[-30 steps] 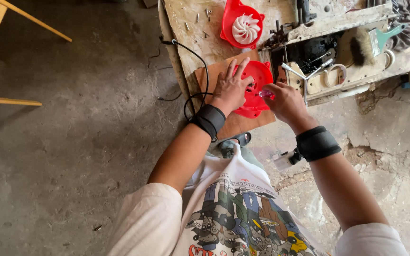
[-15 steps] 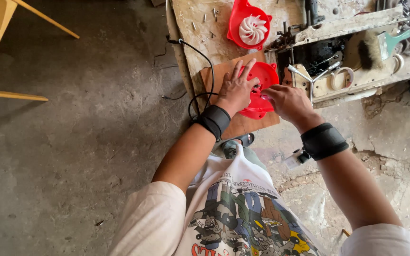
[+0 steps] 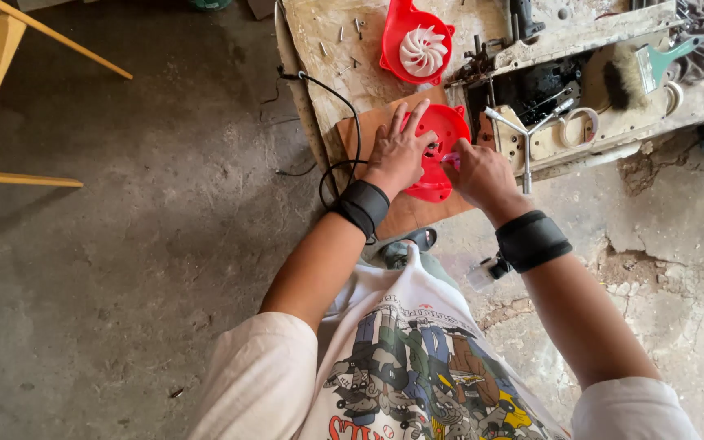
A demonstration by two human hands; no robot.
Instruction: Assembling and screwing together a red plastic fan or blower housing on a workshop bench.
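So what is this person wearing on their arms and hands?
Both hands are bare: no gloves on the left hand or the right hand. Each wrist carries a wide black band, and short white sleeves end above the elbows.

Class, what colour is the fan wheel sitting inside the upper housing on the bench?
White, inside a red housing; the fan wheel shows clearly in the head view.

No packages, no labels, no signs, no screens in view
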